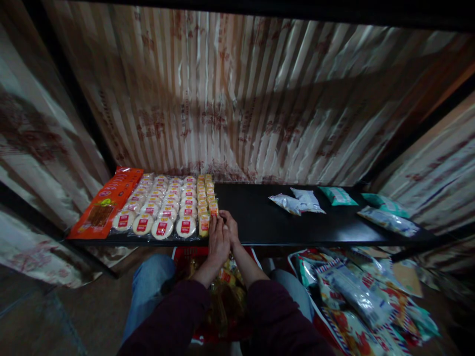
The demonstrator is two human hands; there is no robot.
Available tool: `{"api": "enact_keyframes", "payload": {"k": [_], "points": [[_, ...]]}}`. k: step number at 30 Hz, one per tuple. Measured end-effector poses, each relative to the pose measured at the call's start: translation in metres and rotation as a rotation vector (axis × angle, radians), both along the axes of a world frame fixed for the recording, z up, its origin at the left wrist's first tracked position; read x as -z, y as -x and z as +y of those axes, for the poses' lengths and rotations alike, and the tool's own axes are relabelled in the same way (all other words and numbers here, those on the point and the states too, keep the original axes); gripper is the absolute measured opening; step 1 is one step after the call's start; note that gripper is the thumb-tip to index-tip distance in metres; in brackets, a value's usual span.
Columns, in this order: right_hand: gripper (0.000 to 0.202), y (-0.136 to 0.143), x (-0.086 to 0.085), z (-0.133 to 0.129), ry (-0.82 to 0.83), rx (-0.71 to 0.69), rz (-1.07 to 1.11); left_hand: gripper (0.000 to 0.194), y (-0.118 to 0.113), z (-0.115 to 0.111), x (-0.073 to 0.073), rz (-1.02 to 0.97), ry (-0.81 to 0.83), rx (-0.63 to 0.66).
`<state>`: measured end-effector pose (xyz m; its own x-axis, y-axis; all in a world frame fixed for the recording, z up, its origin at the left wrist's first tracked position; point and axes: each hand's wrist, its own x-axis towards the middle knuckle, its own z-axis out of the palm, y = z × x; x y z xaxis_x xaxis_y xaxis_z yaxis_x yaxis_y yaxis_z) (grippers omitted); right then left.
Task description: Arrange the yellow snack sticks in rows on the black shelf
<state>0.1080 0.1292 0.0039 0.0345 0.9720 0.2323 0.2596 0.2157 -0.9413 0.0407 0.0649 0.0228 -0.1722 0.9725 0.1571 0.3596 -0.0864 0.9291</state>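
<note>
My left hand (218, 241) and my right hand (230, 228) are close together at the shelf's front edge, the left partly covering the right. Their fingers are closed around a small yellow snack packet (213, 208) at the right side of a double row of such packets. Most of this packet is hidden by the fingers. Just left of the hands, another yellow packet (204, 225) stands at the front of its row. Beyond it lie several rows of round white rice crackers (186, 226) in clear wrappers with red labels.
An orange snack bag (106, 202) lies at the left end of the black shelf (252, 212). Silver bags (306, 200) and green bags (337, 196) lie on its right half. Below, a red basket (256, 258) holds yellow packets between my knees; another basket (321, 321) holds larger bags.
</note>
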Motion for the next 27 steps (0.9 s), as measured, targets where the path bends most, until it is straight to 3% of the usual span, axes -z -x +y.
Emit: {"api": "enact_keyframes", "payload": {"k": [7, 16, 27], "points": [[0.023, 0.000, 0.012, 0.010, 0.039, 0.004, -0.005, 0.046, -0.002, 0.003, 0.001, -0.017, 0.016, -0.007], [0.023, -0.003, 0.017, 0.017, -0.024, 0.083, -0.182, 0.046, -0.001, 0.007, 0.003, -0.027, 0.029, -0.009], [0.028, 0.001, 0.020, 0.020, 0.024, 0.060, -0.082, 0.045, 0.000, 0.009, 0.003, -0.035, 0.024, -0.001]]}}
